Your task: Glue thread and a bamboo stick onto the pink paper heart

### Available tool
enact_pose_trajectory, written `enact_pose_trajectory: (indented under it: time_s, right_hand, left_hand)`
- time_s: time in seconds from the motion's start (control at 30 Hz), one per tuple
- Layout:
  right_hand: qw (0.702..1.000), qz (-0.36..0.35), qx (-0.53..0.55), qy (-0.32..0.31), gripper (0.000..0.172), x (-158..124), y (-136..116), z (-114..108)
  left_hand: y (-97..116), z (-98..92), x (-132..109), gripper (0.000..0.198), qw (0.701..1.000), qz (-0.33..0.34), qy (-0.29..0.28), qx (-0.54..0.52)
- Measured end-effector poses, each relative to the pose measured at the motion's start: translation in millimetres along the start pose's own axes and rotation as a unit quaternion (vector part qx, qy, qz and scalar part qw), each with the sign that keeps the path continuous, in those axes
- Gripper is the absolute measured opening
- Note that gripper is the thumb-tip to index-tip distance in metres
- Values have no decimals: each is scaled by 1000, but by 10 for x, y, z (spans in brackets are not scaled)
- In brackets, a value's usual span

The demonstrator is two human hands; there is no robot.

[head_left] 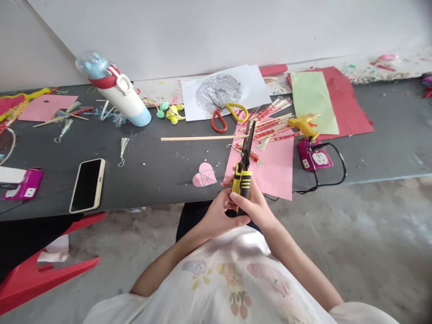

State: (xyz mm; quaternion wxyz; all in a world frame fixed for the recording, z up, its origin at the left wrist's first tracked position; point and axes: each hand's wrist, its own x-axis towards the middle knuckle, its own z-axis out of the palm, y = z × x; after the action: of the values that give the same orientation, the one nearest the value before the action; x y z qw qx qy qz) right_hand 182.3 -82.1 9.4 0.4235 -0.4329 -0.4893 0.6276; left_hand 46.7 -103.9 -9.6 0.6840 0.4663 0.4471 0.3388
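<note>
Long-nose pliers [243, 180] with black jaws and yellow-and-black handles point away from me, above the table's front edge. My left hand [218, 213] is closed round the lower handles from the left. From the other side my right hand [258, 204] grips the same handles, thumb across them. A plain wooden stick [199, 138] lies crosswise, its right end by the jaws; whether they touch it I cannot tell. Left of the pliers rests a pink paper heart [204, 175] with drawn lines. Under the jaws is a pink sheet [278, 173] with several red-and-white wrapped sticks [275, 121].
Scissors [222, 112] lie on a dragon drawing [189, 99]. A yellow glue gun [305, 125] with a black cord sits right, near green paper [313, 99]. A bottle [123, 101], a phone [87, 185] and a tassel [123, 150] are left. A red stool [50, 274] stands lower left.
</note>
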Motion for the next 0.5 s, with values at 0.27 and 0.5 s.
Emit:
enact_pose_trajectory:
  time_s: [0.27,0.5]
  right_hand:
    - [991,136,-3,15,54,40,-91,57]
    - [989,139,11,40,41,20,-22,60]
  left_hand:
    - [24,58,40,41,998,35,9,54]
    - [-153,125,-46,46,999,-3,33,43]
